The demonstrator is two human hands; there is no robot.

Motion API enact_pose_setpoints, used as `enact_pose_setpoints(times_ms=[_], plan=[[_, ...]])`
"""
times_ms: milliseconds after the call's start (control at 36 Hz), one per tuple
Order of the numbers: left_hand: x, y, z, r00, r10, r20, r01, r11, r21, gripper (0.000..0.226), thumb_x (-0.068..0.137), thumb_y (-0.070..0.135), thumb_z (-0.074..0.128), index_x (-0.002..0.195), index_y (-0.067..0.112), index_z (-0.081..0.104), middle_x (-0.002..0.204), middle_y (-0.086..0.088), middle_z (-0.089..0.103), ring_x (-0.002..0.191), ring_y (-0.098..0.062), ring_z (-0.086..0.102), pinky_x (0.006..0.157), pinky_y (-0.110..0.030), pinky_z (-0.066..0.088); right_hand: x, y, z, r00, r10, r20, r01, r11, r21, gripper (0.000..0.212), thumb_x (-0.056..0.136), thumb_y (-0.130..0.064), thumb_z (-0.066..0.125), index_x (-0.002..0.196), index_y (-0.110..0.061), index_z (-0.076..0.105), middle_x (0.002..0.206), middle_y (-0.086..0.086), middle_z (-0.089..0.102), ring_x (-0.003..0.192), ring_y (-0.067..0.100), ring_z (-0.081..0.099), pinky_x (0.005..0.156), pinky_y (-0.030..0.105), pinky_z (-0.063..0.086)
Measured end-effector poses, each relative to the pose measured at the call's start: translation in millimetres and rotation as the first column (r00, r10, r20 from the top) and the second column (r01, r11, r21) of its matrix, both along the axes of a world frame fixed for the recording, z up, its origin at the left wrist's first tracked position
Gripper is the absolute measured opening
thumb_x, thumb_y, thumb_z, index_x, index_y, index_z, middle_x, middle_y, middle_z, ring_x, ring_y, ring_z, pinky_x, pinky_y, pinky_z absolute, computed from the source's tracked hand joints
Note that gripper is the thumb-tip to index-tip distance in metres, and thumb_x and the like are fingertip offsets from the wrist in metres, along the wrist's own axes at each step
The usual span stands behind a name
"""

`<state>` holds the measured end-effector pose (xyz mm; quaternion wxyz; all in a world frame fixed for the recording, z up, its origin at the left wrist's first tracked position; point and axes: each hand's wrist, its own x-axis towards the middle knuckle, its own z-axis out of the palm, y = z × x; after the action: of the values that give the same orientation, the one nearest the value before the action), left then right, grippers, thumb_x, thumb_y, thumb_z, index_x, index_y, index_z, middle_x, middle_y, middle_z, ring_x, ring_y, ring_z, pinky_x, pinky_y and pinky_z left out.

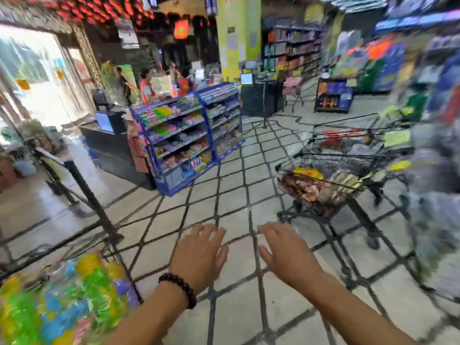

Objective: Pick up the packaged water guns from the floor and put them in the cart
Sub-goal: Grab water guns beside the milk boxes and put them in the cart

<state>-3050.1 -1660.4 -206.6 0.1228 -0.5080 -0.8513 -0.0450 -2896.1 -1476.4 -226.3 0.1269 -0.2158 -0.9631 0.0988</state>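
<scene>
Two bare hands reach forward over the tiled floor (231, 190), palms down and holding nothing: the left hand (200, 255), with a dark beaded bracelet (178, 288) on its wrist, has its fingers loosely spread, and the right hand (286, 252) likewise has its fingers apart and relaxed. The packaged water guns (62, 302) lie in a heap on the floor at the near left, a blurred mass of green, yellow and blue toys in clear plastic; the blur keeps them from being counted. One black wire shopping cart (331, 180) stands to the right and a little farther off, well apart from the heap, with packaged goods in its lower basket and more in its upper one. Farther back at centre left stand two blue display shelves (186, 135) of snacks, joined side by side, and beyond them a checkout counter (112, 143) with three people (146, 83) behind it. One black barrier post (87, 192) rises at the left.
</scene>
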Motion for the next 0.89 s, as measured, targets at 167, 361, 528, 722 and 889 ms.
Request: enact_pose_setpoints(times_ms=[167,361,528,722,889], plan=[[133,148,11,0.953,-0.304,-0.016,0.303,0.952,-0.043,0.035,0.098,0.048,0.040,0.120,0.028,0.060,0.116,0.005,0.061,0.108,-0.024,0.056,0.083,-0.043,0.054,183,92,6,0.952,-0.302,0.041,0.302,0.953,0.005,0.050,0.103,-0.046,0.042,0.150,-0.027,0.040,0.145,-0.002,0.050,0.131,0.025,0.045,0.103,0.040,0.047],[302,295,21,0.752,-0.659,-0.026,0.656,0.751,-0.076,0.034,0.101,0.052,0.032,0.115,0.033,0.056,0.115,0.006,0.059,0.108,-0.022,0.056,0.085,-0.041,0.053,398,140,17,0.735,-0.678,0.010,0.678,0.735,-0.023,0.043,0.102,-0.043,0.045,0.142,-0.027,0.045,0.135,-0.002,0.053,0.121,0.025,0.050,0.092,0.039,0.048],[446,380,6,0.503,-0.864,0.000,0.863,0.502,-0.059,0.036,0.098,0.048,0.032,0.105,0.028,0.060,0.100,0.004,0.060,0.097,-0.023,0.061,0.074,-0.039,0.054,547,143,-1,0.474,-0.881,0.015,0.878,0.471,-0.079,0.043,0.101,-0.043,0.049,0.140,-0.026,0.052,0.133,-0.001,0.059,0.124,0.027,0.053,0.091,0.040,0.054],[581,453,-31,0.302,-0.953,0.022,0.953,0.302,-0.016,0.031,0.092,0.048,0.043,0.103,0.030,0.066,0.089,0.007,0.065,0.085,-0.021,0.066,0.063,-0.037,0.056,661,158,-20,0.196,-0.977,0.084,0.979,0.191,-0.071,0.036,0.098,-0.043,0.051,0.130,-0.031,0.059,0.127,-0.005,0.063,0.114,0.023,0.057,0.084,0.040,0.055],[640,545,-46,0.201,-0.979,0.033,0.980,0.201,-0.005,0.023,0.093,0.047,0.052,0.105,0.033,0.065,0.092,0.010,0.065,0.088,-0.018,0.066,0.063,-0.034,0.055,713,213,-27,0.075,-0.988,0.132,0.994,0.064,-0.083,0.040,0.098,-0.046,0.049,0.137,-0.035,0.053,0.125,-0.008,0.062,0.114,0.021,0.057,0.084,0.040,0.054]])
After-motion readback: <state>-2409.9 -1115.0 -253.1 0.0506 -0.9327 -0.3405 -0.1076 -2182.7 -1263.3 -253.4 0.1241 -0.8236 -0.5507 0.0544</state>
